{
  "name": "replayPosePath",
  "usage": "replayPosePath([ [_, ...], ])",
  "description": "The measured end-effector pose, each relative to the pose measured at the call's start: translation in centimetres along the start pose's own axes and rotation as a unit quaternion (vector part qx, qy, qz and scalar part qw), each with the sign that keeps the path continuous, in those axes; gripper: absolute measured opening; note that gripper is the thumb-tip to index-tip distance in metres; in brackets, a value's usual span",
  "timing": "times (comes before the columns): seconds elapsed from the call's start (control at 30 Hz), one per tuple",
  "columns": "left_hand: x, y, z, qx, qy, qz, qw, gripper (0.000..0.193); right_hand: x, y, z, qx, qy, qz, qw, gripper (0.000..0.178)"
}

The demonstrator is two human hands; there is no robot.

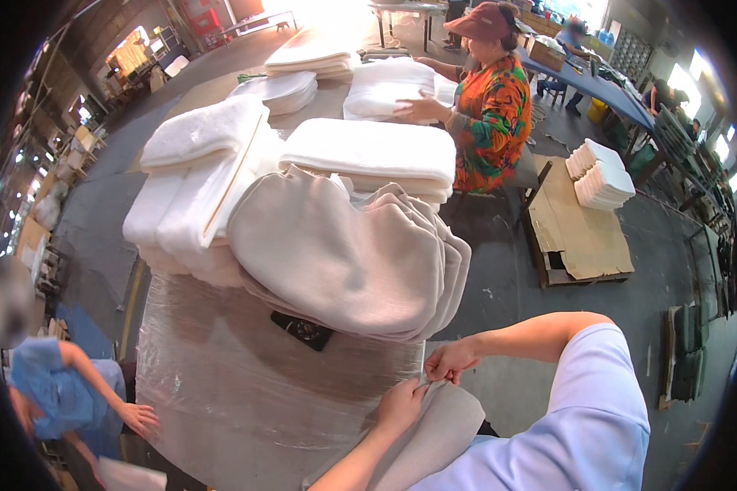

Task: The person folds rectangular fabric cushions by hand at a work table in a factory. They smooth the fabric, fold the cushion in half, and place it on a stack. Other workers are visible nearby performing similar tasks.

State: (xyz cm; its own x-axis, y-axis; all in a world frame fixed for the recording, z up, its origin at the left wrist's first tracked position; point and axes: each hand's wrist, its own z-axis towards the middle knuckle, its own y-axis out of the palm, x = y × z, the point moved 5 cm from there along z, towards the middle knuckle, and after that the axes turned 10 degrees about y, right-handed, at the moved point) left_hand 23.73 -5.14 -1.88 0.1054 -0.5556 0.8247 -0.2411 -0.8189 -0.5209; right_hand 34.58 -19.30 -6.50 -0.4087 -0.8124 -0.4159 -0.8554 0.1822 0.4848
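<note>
My left hand (399, 407) and my right hand (453, 360) meet at the table's near right edge. Both pinch the upper edge of a grey fabric piece (444, 425), whose rounded body hangs down toward my lap. The fingers of each hand are closed on the cloth, and the exact spot they grip is too small to make out. Beyond them lies a thick pile of similar beige-grey fabric pieces (336, 254), curved at the edges. A flat dark object with a pattern (300, 330) sticks out from under that pile.
The table (213, 368) has a clear plastic cover. Folded white padding (368, 151) is stacked behind the pile, with more white padding (192, 192) at left. A co-worker in a patterned shirt (495, 123) handles white pieces; another in blue (65, 393) stands left. A cardboard-topped pallet (581, 237) is at right.
</note>
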Motion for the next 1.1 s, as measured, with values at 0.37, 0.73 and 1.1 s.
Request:
replayPosePath([
  [0.37, 3.2, 1.8, 0.2, -0.047, 0.072, 0.077, 0.993, 0.020, 0.4, 0.0, -2.1, -0.002, 0.034, -0.144, 0.989, 0.011],
  [0.73, 2.5, 1.3, 0.5, -0.023, 0.063, 0.068, 0.995, 0.022, 1.3, 0.0, -2.4, 0.052, -0.041, -0.057, 0.996, 0.007],
  [1.1, -0.4, 4.3, 3.9, -0.115, 0.070, 0.111, 0.985, 0.024, 5.4, -1.9, 0.2, 0.081, 0.029, 0.089, 0.992, 0.010],
])
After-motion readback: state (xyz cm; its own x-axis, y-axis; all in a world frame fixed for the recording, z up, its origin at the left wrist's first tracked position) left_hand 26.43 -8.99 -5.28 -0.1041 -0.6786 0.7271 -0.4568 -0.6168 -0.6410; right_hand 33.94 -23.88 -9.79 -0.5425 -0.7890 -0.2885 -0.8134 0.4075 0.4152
